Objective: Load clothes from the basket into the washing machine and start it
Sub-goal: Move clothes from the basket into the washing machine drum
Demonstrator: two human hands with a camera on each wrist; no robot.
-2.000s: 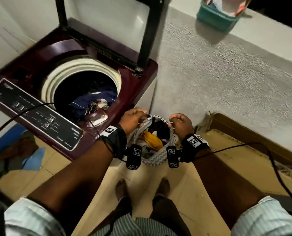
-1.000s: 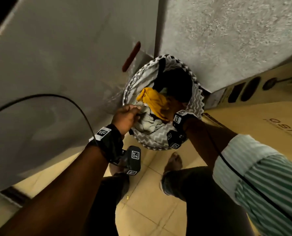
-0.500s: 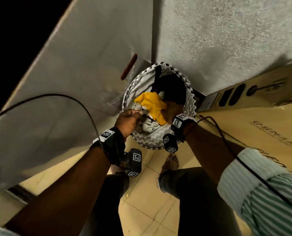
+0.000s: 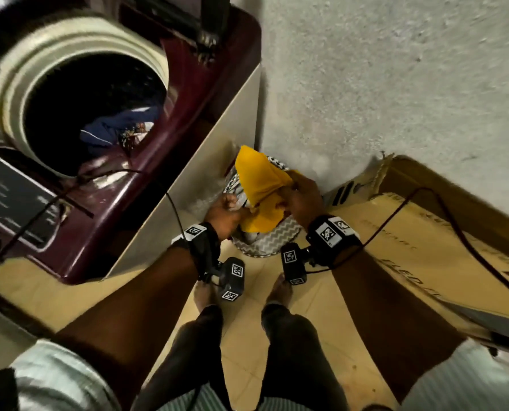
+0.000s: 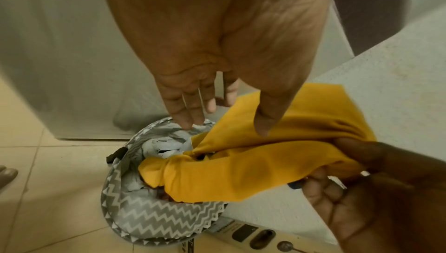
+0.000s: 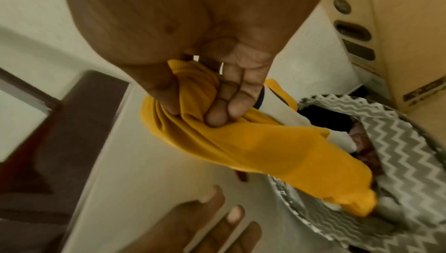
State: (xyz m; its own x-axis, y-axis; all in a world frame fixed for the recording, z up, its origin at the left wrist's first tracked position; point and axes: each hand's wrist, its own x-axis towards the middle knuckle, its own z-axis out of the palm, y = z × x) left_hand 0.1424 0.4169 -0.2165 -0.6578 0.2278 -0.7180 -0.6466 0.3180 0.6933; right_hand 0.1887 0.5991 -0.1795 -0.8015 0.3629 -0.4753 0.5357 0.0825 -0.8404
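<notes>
1. My right hand (image 4: 302, 197) pinches a yellow cloth (image 4: 262, 188): in the right wrist view my thumb and curled fingers (image 6: 231, 104) clamp a bunched fold of it.
2. The cloth hangs from that pinch down into the basket (image 4: 272, 241), its lower end still among the other clothes there.
3. My left hand (image 4: 225, 213) is just beside the cloth, above the basket's left rim. In the left wrist view its fingers (image 5: 190, 104) are straight and spread, pointing down at the pale clothes in the basket, and they hold nothing. From the head view alone I could not tell this, as the hand looks bunched there.
4. The basket is grey with a white zigzag pattern. It stands on the tiled floor (image 4: 247, 360), in the corner between the washer's white side and the rough wall (image 4: 395, 84), and touches or nearly touches both.
5. Inside it, under the cloth, I see pale crumpled clothes (image 5: 164, 148) and something dark; I cannot tell the pieces apart.
6. The washer (image 4: 211, 99) is to my left, its maroon top open and the lid raised at the back. Blue clothes (image 4: 119, 130) lie in the drum, toward its right side.
7. Its dark control panel (image 4: 7, 197) runs along the front edge, nearest me.
8. A flat cardboard box (image 4: 425, 232) lies on the floor to my right, its near corner just beside the basket.
9. My bare feet stand on the tiles just in front of the basket.
</notes>
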